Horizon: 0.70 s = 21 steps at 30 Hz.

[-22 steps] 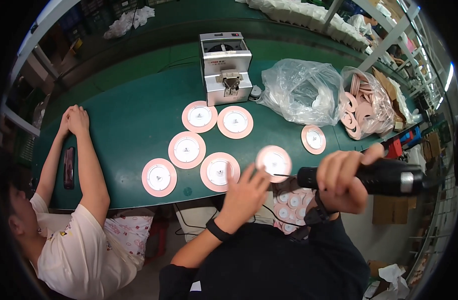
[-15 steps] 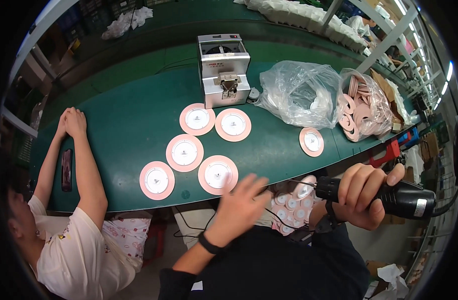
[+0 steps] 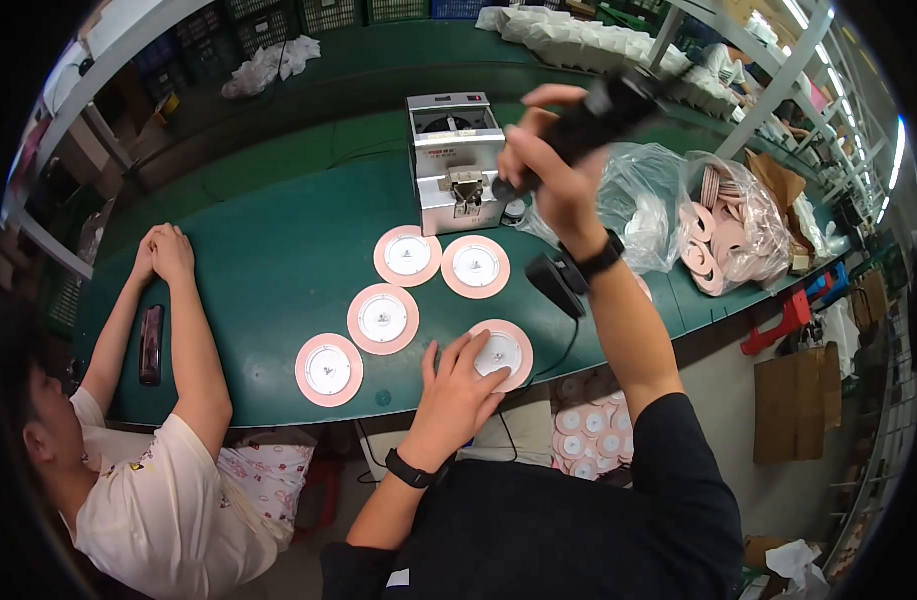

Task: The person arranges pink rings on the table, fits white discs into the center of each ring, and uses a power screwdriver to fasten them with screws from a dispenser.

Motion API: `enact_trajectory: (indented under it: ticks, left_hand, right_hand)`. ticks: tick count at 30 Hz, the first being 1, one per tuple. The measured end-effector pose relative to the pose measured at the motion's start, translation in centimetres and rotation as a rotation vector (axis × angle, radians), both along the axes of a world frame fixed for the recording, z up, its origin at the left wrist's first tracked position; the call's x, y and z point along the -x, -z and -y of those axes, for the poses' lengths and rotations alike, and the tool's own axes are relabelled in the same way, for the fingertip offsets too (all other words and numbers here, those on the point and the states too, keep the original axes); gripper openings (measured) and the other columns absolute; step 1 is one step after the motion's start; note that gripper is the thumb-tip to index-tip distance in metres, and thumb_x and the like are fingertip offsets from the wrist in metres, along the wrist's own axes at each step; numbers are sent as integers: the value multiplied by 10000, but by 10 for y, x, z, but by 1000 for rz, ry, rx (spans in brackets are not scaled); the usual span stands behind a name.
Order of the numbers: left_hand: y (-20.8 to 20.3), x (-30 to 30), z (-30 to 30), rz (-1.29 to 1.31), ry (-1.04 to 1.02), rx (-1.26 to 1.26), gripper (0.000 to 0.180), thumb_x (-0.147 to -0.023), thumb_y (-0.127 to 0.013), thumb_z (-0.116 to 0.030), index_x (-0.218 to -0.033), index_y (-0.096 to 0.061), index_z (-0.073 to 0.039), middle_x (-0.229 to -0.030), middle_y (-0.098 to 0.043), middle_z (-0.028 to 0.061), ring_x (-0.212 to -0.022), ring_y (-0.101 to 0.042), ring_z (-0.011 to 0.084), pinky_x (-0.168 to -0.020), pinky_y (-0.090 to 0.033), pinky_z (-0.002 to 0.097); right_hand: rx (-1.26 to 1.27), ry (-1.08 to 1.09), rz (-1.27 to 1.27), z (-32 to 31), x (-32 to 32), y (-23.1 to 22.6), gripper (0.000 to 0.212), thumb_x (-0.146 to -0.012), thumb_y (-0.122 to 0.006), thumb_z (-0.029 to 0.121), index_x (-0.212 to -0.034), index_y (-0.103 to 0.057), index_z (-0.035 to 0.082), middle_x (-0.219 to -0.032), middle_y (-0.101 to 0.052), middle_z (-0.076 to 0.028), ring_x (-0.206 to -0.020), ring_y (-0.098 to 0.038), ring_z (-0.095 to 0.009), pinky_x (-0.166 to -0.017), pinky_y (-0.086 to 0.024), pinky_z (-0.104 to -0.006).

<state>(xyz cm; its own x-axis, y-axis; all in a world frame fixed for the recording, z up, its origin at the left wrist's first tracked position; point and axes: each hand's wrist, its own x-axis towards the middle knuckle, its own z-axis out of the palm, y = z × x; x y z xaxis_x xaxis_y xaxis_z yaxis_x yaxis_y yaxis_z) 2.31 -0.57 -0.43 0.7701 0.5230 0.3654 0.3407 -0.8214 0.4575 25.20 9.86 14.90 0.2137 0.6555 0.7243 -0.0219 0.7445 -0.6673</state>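
Note:
My right hand [image 3: 564, 190] is closed around a black electric screwdriver [image 3: 611, 112], blurred by motion, with its front end at the lower front of a silver screw feeder [image 3: 457, 165]. A cord hangs from that wrist past a black block [image 3: 559, 284]. My left hand [image 3: 451, 395] lies with fingers spread over the left edge of a pink disc [image 3: 503, 352] with a white centre plate. Alike discs lie face up nearby: one [image 3: 383, 319] to the left, one [image 3: 329, 370] further left, and two below the feeder, the left [image 3: 409, 256] and the right [image 3: 476, 267].
Clear plastic bags stand at the right, one [image 3: 644, 215] with white parts and another [image 3: 729, 235] with pink rings. More discs [image 3: 591, 435] are piled below the table's edge. A co-worker's clasped hands [image 3: 165, 250] rest at the left beside a dark oblong object [image 3: 152, 345].
My right hand has swung the screwdriver up and left to the feeder. My left hand has come down on the nearest disc, which now lies further right. The view has shifted slightly.

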Motion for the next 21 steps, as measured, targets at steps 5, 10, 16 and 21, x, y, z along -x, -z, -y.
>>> enact_trajectory:
  ticks: [5,10,16,21]
  left_hand:
    - [2,5,-12,38,-62,113,616,-776,-849,-274,-1341,-652,-128,-1507,-513,142,-1385,-471,365,-1138,-317,553]
    - [3,4,-17,46,-77,155,740,-763,-862,-314,-1413,-585,-95,-1531,-508,135,-1387,-480,331,-1150,-312,502]
    - [-2,1,-19,0,-123,133,773,-791,-845,-347,-1447,-540,-73,-1565,-489,119,-1397,-473,287,-1140,-319,488]
    - [3,3,-20,19,-130,137,793,-760,-873,-330,-1442,-550,-86,-1565,-510,96,-1386,-490,286,-1130,-317,472]
  right_hand:
    - [126,16,-55,-59,6,7,330,-878,-707,-32,-1168,-550,-23,-683,-566,-42,-510,-535,-142,-527,-482,-324]
    - [225,-4,-3,-61,5,18,330,-892,-700,-10,-1185,-549,-15,-662,-554,-36,-497,-525,-141,-519,-472,-323]
    - [204,-163,-98,57,18,34,401,-931,-649,20,-1272,-439,45,-620,-492,-20,-462,-473,-138,-504,-450,-340]
    - [191,-165,-74,119,17,65,404,-929,-658,24,-1246,-408,42,-628,-498,-32,-473,-481,-146,-512,-463,-347]
